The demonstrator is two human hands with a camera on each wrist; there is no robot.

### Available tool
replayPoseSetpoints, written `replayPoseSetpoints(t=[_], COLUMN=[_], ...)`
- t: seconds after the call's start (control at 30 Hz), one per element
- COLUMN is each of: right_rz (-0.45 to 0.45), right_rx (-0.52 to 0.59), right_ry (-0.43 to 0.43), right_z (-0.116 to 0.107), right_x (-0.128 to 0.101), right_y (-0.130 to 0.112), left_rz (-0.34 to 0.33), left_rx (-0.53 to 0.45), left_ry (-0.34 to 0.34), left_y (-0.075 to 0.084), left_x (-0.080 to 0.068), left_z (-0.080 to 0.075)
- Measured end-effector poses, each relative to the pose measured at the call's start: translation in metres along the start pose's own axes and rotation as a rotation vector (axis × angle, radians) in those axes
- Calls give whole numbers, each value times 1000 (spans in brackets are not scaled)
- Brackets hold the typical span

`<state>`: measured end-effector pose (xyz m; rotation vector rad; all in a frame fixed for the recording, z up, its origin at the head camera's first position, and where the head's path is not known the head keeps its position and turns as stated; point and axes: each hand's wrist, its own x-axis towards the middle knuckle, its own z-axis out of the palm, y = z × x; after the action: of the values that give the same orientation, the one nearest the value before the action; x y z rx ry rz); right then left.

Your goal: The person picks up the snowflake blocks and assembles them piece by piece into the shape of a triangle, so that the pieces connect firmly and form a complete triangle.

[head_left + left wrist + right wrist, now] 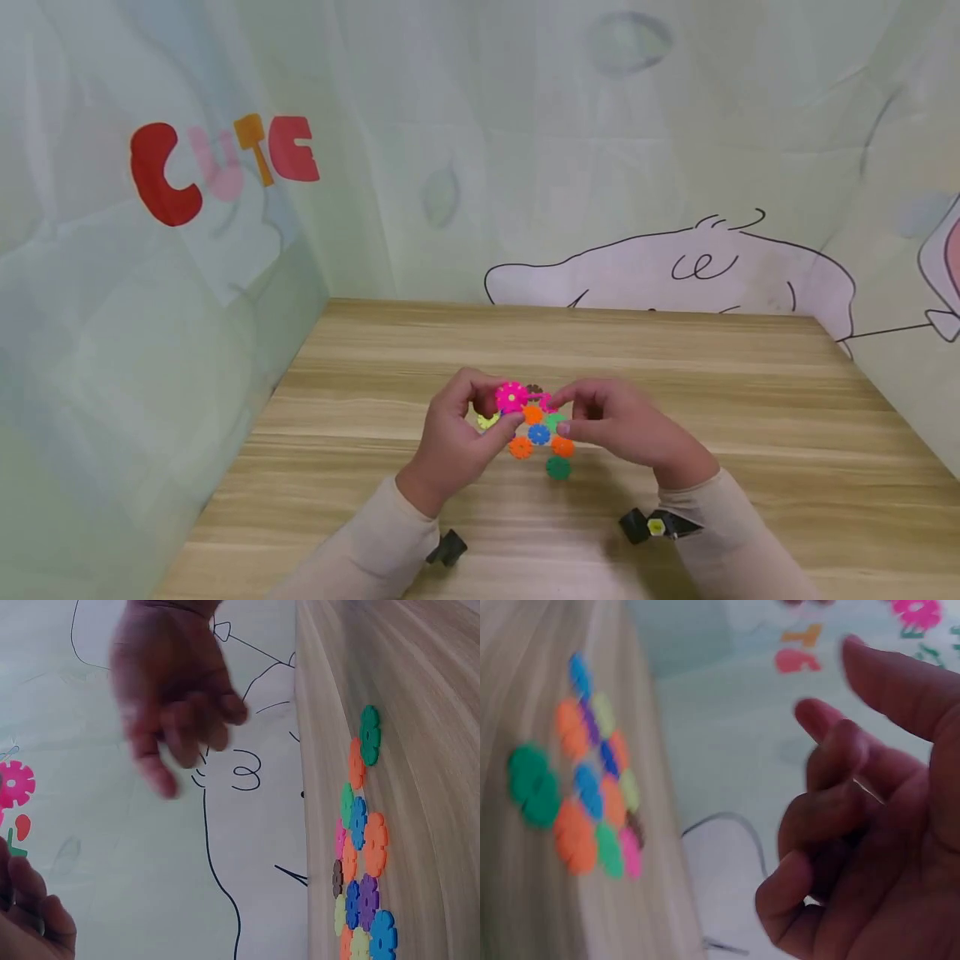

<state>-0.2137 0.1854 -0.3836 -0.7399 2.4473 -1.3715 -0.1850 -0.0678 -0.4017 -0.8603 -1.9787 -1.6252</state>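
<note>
A flat cluster of coloured snowflake discs (542, 437) lies on the wooden table (675, 358); it shows again as the disc cluster (358, 855) in the left wrist view and as the blurred disc cluster (589, 795) in the right wrist view. My left hand (498, 408) pinches a pink disc (512, 397) just above the cluster's far left side. That pink disc (15, 784) shows at the left edge of the left wrist view. My right hand (570, 412) hovers close to its right, fingers (832, 787) loosely curled and holding nothing.
Pale printed fabric walls close in the table on the left, back and right, with red "CUTE" lettering (225, 162) on the left wall. Bare wood lies around the cluster. A small black wrist camera (652, 525) sits on each sleeve.
</note>
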Motion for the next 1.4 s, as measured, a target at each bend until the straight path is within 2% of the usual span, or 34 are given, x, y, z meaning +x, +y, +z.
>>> replayPoseSetpoints(t=[0.07,0.13,0.33,0.5,0.93,1.13,1.4], right_rz=[30,63,164,179,168,155,139], right_rx=[-107,-166,-201,-233,-352,-406,-387], right_ry=[-41,-92,-170,-203,-196,-177,-171], right_z=[2,4,12,17,32,34,32], right_x=[5,9,13,14,11,10,9], right_y=[11,20,35,37,33,32,30], left_rz=[-5,-5,-16,-30,-34,-71,-103], left_rx=[-17,-30,-49,-46,-63,-66,-78], left_ry=[9,13,10,5,21,31,40], left_y=[-1,-1,-2,-1,-3,-1,1], left_x=[0,0,1,1,1,1,2], left_z=[0,-1,-1,-2,-3,-4,-7])
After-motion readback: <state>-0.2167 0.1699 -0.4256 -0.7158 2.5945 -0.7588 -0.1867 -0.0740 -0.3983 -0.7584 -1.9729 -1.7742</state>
